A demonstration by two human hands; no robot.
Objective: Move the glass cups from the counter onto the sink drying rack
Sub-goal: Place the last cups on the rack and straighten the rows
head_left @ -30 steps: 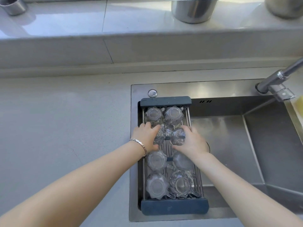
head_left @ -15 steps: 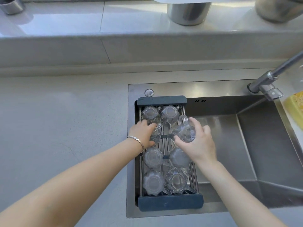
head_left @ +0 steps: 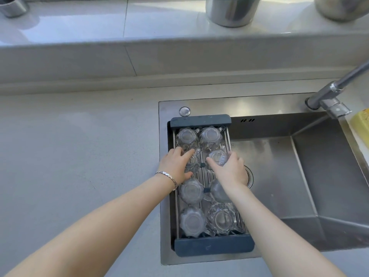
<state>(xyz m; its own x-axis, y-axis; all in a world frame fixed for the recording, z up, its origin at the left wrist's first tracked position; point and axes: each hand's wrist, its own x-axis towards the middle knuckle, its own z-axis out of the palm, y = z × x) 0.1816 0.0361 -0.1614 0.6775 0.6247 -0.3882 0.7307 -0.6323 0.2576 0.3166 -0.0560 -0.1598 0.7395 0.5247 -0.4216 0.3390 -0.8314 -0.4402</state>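
A drying rack (head_left: pixel 200 120) with dark blue ends spans the left part of the steel sink. Several clear faceted glass cups stand upside down on it in two columns, among them the far left cup (head_left: pixel 186 136), the far right cup (head_left: pixel 211 136) and two near cups (head_left: pixel 192 221), (head_left: pixel 221 218). My left hand (head_left: pixel 175 165) grips a glass cup (head_left: pixel 192 163) in the rack's second row, left column. My right hand (head_left: pixel 229 168) grips another glass cup (head_left: pixel 218 157) beside it in the right column, resting on the rack.
The sink basin (head_left: pixel 279 176) opens to the right of the rack, with a faucet (head_left: pixel 335 92) at its far right corner. A yellow sponge (head_left: pixel 361 124) lies at the right edge. Steel pots (head_left: pixel 231 11) stand on the raised ledge behind. Grey counter (head_left: pixel 79 156) stretches left.
My right hand had lifted its cup and tilted it above the rack; now the cup is back down in the right column. The left hand stayed on its cup.
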